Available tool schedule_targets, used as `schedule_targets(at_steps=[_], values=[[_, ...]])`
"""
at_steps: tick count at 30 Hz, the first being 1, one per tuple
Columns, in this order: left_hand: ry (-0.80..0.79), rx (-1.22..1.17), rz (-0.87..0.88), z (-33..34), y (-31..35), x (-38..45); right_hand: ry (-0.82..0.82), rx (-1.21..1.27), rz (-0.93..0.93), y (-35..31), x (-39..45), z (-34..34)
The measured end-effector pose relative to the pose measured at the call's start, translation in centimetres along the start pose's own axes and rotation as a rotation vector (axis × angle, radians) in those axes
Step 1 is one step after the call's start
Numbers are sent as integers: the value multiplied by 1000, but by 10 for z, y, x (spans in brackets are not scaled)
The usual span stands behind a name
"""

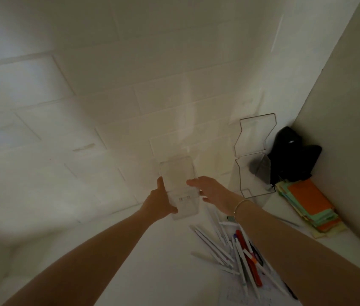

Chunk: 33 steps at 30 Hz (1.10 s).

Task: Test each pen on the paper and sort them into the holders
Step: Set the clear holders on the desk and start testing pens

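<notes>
A clear plastic holder is held up in front of the white brick wall. My left hand grips its left side, thumb along the edge. My right hand touches its right side with the fingers against the wall of the holder. Several white pens and a red one lie in a loose pile on the white desk below my right forearm, partly over a sheet of paper. A second clear holder stands at the back right.
A black object sits in the back right corner. Beside it lies a stack of coloured sticky notes, orange on top. A side panel closes the desk on the right. The scene is dim and blurred.
</notes>
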<state>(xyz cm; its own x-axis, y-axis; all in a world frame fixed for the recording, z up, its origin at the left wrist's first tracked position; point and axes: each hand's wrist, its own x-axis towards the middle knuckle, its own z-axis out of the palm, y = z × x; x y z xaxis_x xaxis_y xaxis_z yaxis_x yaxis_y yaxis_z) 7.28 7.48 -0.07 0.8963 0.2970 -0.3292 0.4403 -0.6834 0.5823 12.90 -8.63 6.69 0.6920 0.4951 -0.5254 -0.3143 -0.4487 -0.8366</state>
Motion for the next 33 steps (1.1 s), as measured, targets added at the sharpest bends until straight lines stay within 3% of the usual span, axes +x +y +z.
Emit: schedule_targets(at_steps=[8, 11, 13, 15, 17, 23, 30, 33], values=[[-60, 22, -36, 0, -7, 17, 68, -93, -25, 1, 11, 2], [-96, 95, -139, 2, -2, 13, 141, -217, -56, 6, 4, 1], [-271, 185, -245, 2, 6, 0, 221, -229, -96, 10, -7, -5], [-480, 280, -243, 8, 12, -18, 291, -267, -145, 16, -22, -14], [-559, 375, -87, 22, 16, -36, 341, -385, -178, 29, -36, -26], [-336, 359, 513, 91, 24, -74, 330, -683, -170, 79, -54, -40], [-284, 206, 769, 164, 16, -94, 182, -1006, -153, 150, -72, -18], [-223, 193, 860, 173, 0, -107, 199, -1117, -134, 181, -93, -7]])
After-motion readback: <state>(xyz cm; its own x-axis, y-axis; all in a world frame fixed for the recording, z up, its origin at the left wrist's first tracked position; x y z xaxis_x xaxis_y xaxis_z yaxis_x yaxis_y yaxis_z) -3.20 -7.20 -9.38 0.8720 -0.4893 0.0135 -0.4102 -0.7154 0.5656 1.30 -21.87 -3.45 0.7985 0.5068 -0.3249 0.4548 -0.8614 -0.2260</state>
